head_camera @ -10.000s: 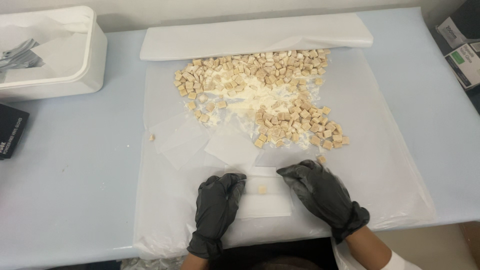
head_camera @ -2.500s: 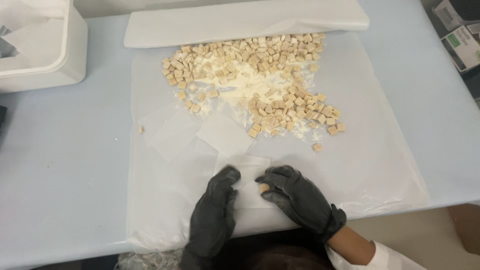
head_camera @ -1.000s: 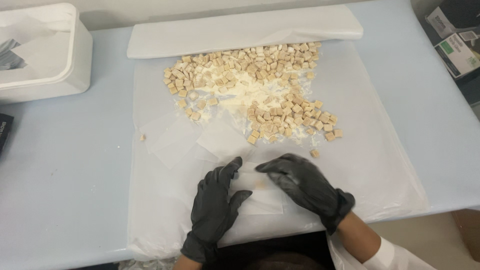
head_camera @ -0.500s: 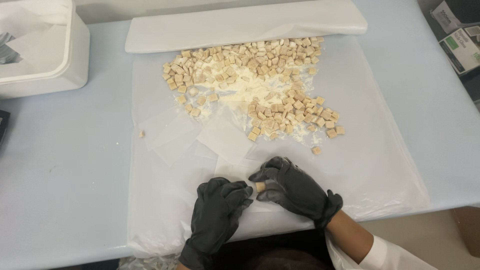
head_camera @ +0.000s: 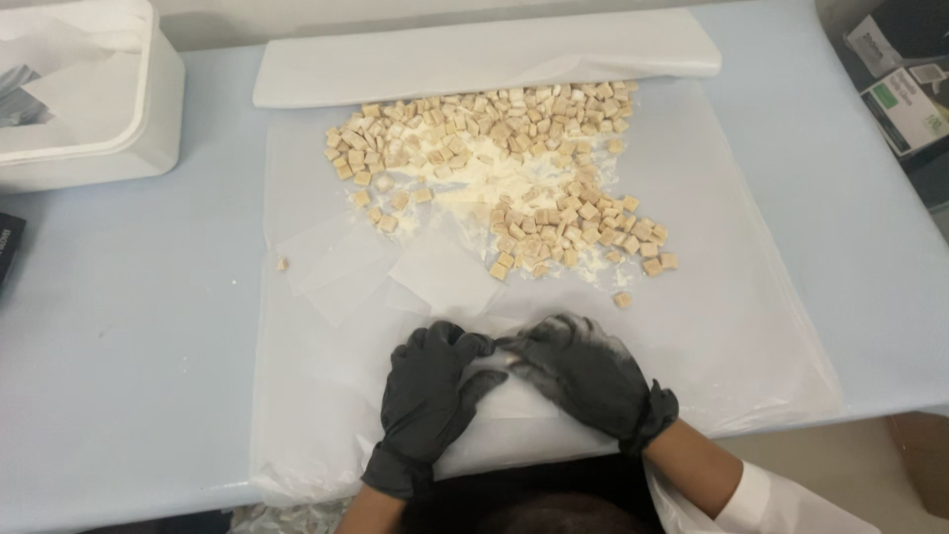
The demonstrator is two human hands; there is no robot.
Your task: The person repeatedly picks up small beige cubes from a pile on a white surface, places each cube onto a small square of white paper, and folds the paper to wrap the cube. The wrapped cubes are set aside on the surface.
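A: What changed vs half a second back?

B: Small shift. The left hand (head_camera: 427,396) in a black glove and the right hand (head_camera: 583,371), also gloved, have closed in on each other. Fingertips now meet over the small square of thin translucent wrapping paper (head_camera: 494,381). Earlier a tan cube showed between the fingertips. Now it's hidden under fingers and paper, can't confirm it.

A: Hand state?

B: Both curled, pinching the paper from either side, not fully clenched. Left thumb and fingers fold the paper's left edge, right fingers press down on its top. The right glove is dusted with white powder.

A: Where's that relative to the pile?

B: Directly below the heap of small tan cube-shaped sweets (head_camera: 504,168), well apart from it, near the table's front edge. Same spot as before.

A: Surroundings?

B: All on a large clear plastic sheet (head_camera: 751,326) over the pale blue table (head_camera: 129,346). White powder (head_camera: 474,188) sits in the middle of the heap. Loose spare paper squares (head_camera: 341,267) lie between the heap and the hands, left of centre. One stray cube (head_camera: 623,299) sits just below the heap's right end, another (head_camera: 282,264) off to the heap's left. A folded white paper roll (head_camera: 484,59) lies right behind the heap. White plastic bin (head_camera: 89,99) far left of it.

A: Obstructions?

B: Only the spare squares, untouched.
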